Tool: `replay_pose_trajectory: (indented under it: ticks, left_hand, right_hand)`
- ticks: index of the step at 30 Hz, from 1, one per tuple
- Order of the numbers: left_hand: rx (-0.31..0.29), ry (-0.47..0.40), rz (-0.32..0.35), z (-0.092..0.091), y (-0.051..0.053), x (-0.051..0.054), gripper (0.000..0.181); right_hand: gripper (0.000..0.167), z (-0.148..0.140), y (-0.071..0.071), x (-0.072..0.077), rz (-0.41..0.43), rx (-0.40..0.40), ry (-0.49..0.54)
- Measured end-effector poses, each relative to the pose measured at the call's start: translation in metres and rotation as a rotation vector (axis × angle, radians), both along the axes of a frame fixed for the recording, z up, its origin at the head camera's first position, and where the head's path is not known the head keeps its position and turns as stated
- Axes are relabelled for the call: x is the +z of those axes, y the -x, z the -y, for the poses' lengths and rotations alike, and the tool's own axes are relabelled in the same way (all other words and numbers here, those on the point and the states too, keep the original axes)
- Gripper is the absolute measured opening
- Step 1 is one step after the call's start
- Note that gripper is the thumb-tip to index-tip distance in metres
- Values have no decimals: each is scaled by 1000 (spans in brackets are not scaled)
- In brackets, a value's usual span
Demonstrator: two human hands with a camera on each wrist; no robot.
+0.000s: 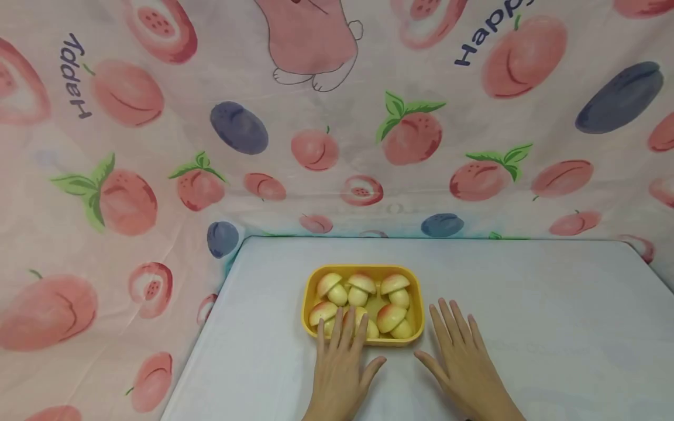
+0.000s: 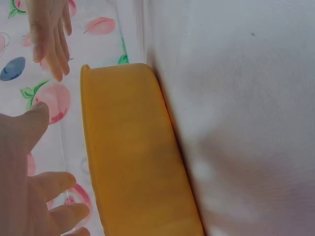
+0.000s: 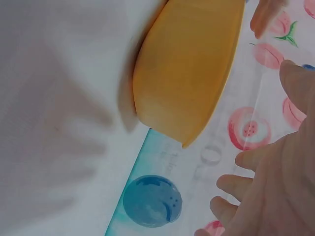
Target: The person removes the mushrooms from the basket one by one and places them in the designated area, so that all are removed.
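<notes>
"Happy" [image 1: 494, 28] twice on fruit-print cloth [image 1: 337, 111]

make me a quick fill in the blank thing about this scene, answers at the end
1. In the head view, the tray is coloured ____.
2. The row of mushroom-shaped pieces farther from the person has ____ of them.
3. In the head view, the left hand partly hides the ____ of the two rows.
4. In that view, the right hand has its fingers beside the tray's ____ side.

Missing words: yellow; three; nearer; right

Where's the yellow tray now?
In the head view, the yellow tray sits on the white table, left of the table's middle, holding mushroom-shaped pieces, with the right hand near its right end.
</notes>
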State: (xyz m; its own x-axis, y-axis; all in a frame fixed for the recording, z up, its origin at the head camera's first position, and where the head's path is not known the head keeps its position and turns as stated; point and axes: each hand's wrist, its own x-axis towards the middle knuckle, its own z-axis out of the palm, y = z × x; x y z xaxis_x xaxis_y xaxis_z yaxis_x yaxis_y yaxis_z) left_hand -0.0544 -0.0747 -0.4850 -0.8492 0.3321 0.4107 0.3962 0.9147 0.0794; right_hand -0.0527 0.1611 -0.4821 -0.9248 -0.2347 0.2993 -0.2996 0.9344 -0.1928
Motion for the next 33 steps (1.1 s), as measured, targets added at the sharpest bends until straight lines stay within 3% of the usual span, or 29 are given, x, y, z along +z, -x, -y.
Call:
replay_pose_trajectory:
  ticks: [16, 33]
  left_hand:
    - [4, -12, 23, 7, 0, 0, 73]
    - [34, -128, 88, 18, -2, 1, 72]
  right_hand:
    - [85, 6, 6, 6, 19, 52, 61]
    - [72, 9, 16, 13, 33, 118, 74]
